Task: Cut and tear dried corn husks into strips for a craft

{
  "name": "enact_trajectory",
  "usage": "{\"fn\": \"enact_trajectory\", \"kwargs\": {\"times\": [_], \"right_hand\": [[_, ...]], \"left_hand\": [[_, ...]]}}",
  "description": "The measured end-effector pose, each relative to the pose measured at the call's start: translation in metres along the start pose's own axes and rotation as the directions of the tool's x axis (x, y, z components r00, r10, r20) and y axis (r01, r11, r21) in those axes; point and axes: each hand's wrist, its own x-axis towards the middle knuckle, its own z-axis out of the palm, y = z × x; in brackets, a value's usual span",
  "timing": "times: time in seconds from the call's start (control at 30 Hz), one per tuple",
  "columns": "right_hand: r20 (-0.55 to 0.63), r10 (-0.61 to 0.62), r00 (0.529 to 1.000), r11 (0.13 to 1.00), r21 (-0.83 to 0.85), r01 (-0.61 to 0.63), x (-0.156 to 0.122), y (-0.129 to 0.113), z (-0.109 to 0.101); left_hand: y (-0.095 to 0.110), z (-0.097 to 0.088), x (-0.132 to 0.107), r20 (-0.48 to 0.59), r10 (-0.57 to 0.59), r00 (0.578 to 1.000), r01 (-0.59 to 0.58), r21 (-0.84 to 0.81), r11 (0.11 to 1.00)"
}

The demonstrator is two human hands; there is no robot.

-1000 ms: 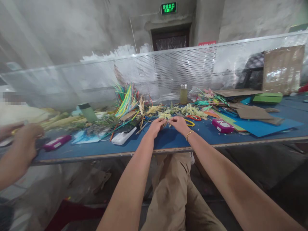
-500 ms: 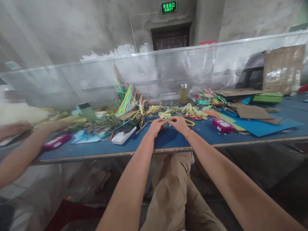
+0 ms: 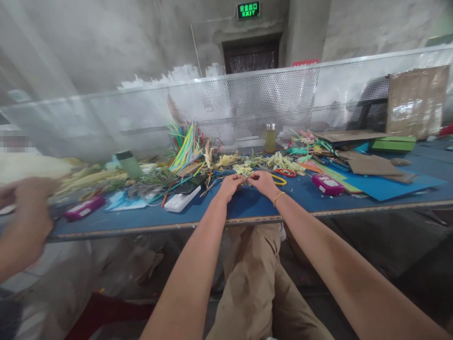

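Observation:
My left hand (image 3: 230, 184) and my right hand (image 3: 262, 182) meet fingertip to fingertip just above the table's front part. Both are closed in a pinch. What they pinch is too small and hidden by the fingers to name. Right behind the fingertips shows a pale yellow crinkled piece (image 3: 242, 168), petal-like; whether it is held or lies on the table I cannot tell. Beside my right hand are yellow-handled scissors (image 3: 280, 180), with a red-orange handle loop (image 3: 286, 173) behind them. More pale yellow crinkled pieces (image 3: 281, 161) lie beyond.
On the blue table (image 3: 297, 200) lie a white power strip (image 3: 182, 199), a purple box (image 3: 327, 184), another purple box (image 3: 85, 208), blue sheets (image 3: 385, 186) and cardboard (image 3: 375, 164). Colourful thin strips (image 3: 186, 148) and a bottle (image 3: 270, 138) stand behind. A co-worker's arm (image 3: 30, 222) is at left.
My hands stay in nearly the same place, pinched together. At left, the co-worker's reaching hand has drawn back from the pile toward their other hand.

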Motion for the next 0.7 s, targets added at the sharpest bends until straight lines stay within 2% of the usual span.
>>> {"fn": "enact_trajectory", "kwargs": {"times": [0.4,0.7], "right_hand": [[-0.014,0.022,1.0,0.998,-0.053,-0.023,0.0001,-0.0016,-0.0002],[0.003,-0.022,1.0,0.999,-0.039,0.022,0.0,0.0007,0.0004]], "left_hand": [[-0.0049,-0.0017,0.0041,0.01,0.023,1.0,-0.023,0.051,0.998],[-0.0085,-0.0041,0.0054,0.027,0.037,0.999,-0.04,0.116,0.992]]}}
